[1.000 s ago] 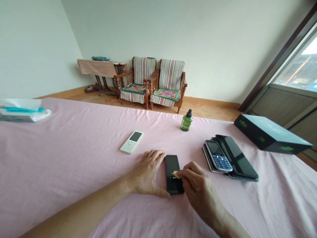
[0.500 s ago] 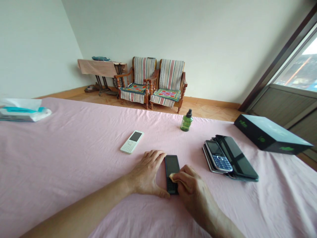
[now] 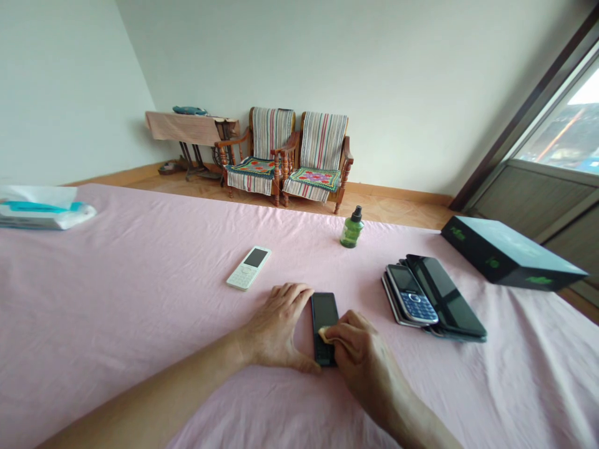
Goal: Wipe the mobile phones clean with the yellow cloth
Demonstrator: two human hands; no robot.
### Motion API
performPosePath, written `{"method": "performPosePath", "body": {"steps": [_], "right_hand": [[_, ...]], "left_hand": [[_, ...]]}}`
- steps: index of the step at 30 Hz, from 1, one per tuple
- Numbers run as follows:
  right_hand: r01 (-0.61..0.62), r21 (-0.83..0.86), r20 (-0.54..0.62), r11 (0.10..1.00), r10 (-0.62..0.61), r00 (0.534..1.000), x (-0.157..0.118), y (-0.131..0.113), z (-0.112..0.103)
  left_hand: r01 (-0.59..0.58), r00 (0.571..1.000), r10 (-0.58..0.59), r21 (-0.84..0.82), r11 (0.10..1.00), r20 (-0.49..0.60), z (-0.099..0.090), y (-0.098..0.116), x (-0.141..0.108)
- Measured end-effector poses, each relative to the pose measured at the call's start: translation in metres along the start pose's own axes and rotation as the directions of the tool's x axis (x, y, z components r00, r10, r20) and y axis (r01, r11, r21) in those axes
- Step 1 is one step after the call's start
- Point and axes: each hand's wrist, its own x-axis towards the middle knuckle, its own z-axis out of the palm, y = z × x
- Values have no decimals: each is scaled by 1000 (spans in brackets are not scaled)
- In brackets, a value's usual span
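Observation:
A dark keypad phone (image 3: 324, 312) lies face up on the pink cloth, upright in view between my hands. My left hand (image 3: 279, 327) rests at its left side, thumb and fingers apart, with the fingertips by the top edge and the thumb by the bottom corner. My right hand (image 3: 358, 346) is closed on a small yellowish cloth (image 3: 327, 335), pressed against the phone's keypad area. Farther left lies a white keypad phone (image 3: 249, 268), touched by neither hand.
A green spray bottle (image 3: 351, 227) stands beyond the hands. Stacked phones (image 3: 414, 299) and black tablet-like devices (image 3: 449, 299) lie at the right, before a black box (image 3: 510, 252). A tissue pack (image 3: 42, 212) is far left on the pink-covered surface (image 3: 154, 262).
The view has shifted very slightly. Both hands keep nearly the same place, and the cloth is still on the keypad.

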Motion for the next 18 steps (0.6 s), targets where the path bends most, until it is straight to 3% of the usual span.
{"method": "performPosePath", "body": {"steps": [18], "right_hand": [[25,8,-7,1000,-25,1000,0,1,-4]], "left_hand": [[9,1000,-9,-15,1000,-1,0,0,-2]]}}
